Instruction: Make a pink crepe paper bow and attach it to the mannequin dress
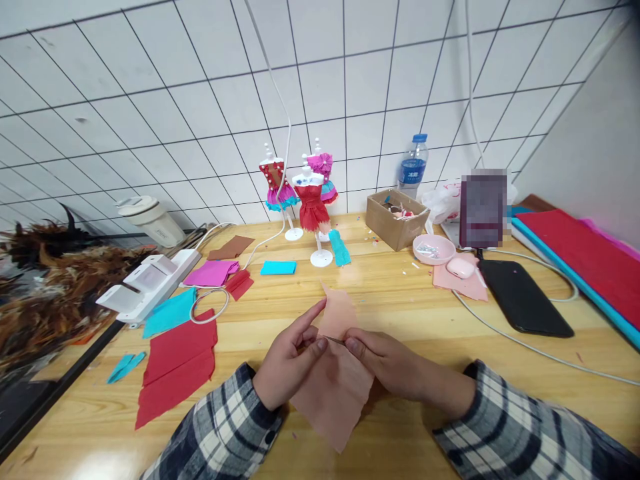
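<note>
The peach paper (333,393), ragged-edged and gathered at its middle (a narrow waist), spans above the tabletop (410,413), its gathers pinched in the closed grips of left hand (295,353) and right hand (385,357).

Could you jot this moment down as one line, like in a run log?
left hand: pinching peach crepe paper sheet | right hand: pinching same sheet | beyond: three white plastic dress forms, dressed

Apparently a craft workspace, with dress forms (311,203).
</note>
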